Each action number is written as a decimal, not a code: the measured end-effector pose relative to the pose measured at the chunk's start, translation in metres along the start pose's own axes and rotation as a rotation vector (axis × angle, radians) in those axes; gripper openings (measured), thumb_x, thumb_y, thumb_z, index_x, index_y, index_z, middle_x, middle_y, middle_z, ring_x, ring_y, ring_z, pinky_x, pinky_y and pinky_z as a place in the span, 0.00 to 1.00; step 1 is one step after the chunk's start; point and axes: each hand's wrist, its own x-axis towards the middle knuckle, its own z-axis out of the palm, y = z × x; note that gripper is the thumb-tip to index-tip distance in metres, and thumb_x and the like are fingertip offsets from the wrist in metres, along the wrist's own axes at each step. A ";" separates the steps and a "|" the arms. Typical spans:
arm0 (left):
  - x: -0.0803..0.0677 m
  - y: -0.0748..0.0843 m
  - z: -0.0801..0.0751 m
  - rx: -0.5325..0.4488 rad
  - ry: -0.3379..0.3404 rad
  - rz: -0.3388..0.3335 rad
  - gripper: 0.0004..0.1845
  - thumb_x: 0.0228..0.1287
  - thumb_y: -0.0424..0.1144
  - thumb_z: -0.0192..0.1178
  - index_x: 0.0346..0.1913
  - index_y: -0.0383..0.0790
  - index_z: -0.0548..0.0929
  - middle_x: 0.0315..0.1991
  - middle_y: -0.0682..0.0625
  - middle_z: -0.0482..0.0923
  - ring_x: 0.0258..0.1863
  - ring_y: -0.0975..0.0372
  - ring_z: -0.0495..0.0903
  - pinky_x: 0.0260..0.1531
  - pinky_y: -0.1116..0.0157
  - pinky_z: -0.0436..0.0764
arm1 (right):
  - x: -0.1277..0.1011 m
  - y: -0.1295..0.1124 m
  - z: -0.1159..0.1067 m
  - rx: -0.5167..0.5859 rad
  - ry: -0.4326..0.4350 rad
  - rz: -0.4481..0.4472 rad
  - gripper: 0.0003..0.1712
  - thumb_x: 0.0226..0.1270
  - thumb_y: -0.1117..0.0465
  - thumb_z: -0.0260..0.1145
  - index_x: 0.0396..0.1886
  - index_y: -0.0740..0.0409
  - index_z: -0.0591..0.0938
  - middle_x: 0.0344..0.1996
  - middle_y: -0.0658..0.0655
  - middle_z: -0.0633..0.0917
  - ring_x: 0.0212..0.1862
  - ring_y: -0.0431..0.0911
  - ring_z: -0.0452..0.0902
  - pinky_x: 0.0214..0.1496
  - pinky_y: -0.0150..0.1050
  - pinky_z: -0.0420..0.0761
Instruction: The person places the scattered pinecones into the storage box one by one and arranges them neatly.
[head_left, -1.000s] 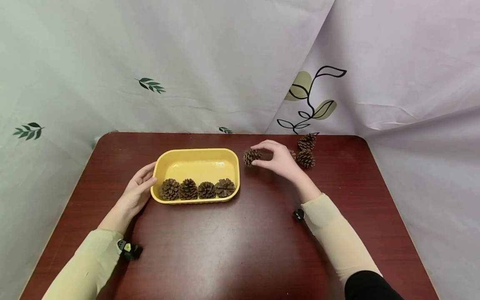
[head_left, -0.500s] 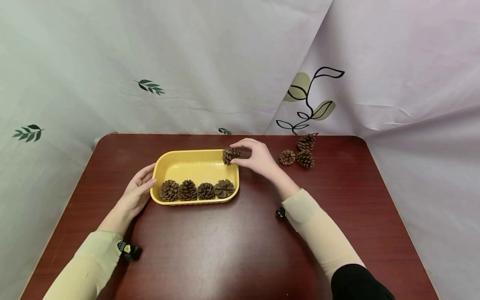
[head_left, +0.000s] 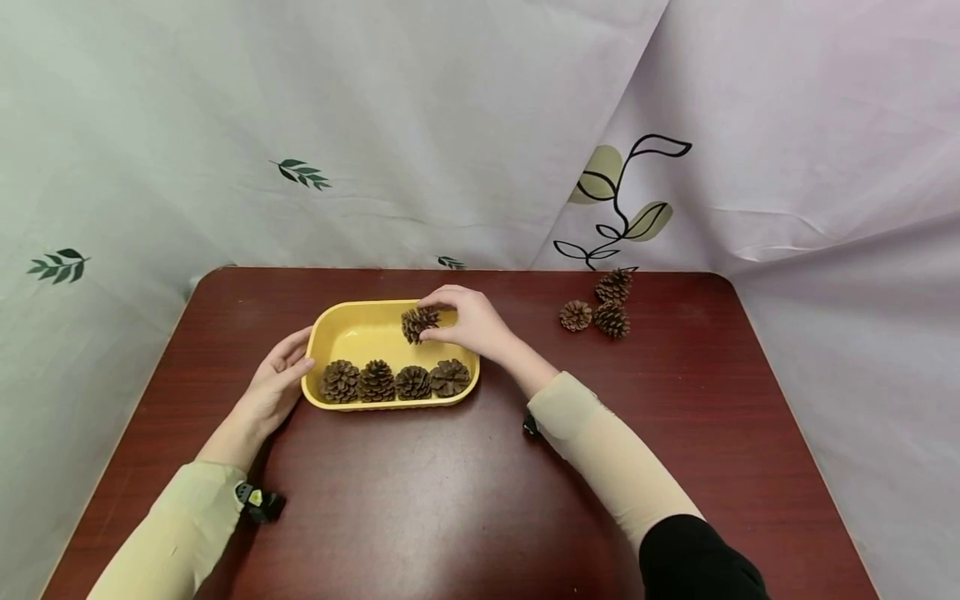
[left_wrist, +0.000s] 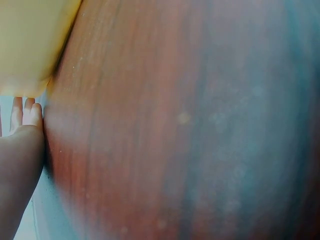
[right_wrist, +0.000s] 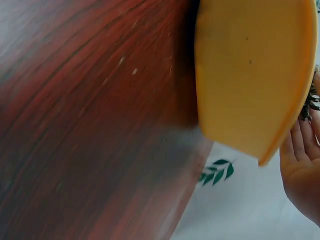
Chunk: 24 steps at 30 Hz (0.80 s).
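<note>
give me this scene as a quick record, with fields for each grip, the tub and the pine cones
left grip: holds the left end of the yellow tub
right grip: pinches a pine cone over the tub
cones in tub: four, in a row along the near side
loose cones: three, on the table right of the tub

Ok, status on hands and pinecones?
Right hand pinching pinecone over yellow tray. Left hand holding tray's left end. Four pinecones along its near side; nothing visible blocking.

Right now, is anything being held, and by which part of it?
The right grip pinches a pine cone by opposite sides; the left grip holds the yellow tray by the rim at its left end.
</note>
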 end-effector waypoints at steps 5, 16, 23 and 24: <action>0.000 0.000 0.000 0.005 0.003 0.001 0.26 0.69 0.19 0.40 0.69 0.35 0.61 0.60 0.51 0.72 0.56 0.65 0.75 0.50 0.71 0.77 | 0.009 -0.008 0.013 -0.044 -0.040 -0.033 0.28 0.49 0.48 0.75 0.52 0.49 0.82 0.50 0.46 0.82 0.55 0.40 0.75 0.62 0.33 0.70; -0.001 0.000 0.000 -0.010 -0.014 0.010 0.26 0.69 0.19 0.40 0.68 0.35 0.61 0.61 0.51 0.72 0.56 0.64 0.74 0.51 0.71 0.77 | 0.028 -0.024 0.037 -0.145 -0.142 -0.056 0.27 0.53 0.48 0.73 0.54 0.46 0.81 0.52 0.46 0.80 0.57 0.39 0.73 0.62 0.30 0.69; -0.001 0.000 -0.001 0.005 -0.010 0.013 0.26 0.69 0.19 0.40 0.68 0.35 0.61 0.61 0.51 0.72 0.56 0.65 0.75 0.51 0.71 0.77 | 0.039 -0.028 0.053 -0.196 -0.179 -0.061 0.26 0.55 0.48 0.72 0.54 0.45 0.80 0.52 0.45 0.79 0.56 0.38 0.73 0.62 0.31 0.69; -0.001 0.000 -0.001 0.003 -0.010 0.012 0.26 0.69 0.19 0.40 0.68 0.35 0.61 0.61 0.51 0.72 0.56 0.64 0.75 0.51 0.71 0.77 | 0.040 -0.028 0.055 -0.200 -0.185 -0.060 0.26 0.55 0.48 0.72 0.55 0.45 0.80 0.53 0.45 0.79 0.57 0.38 0.73 0.62 0.31 0.69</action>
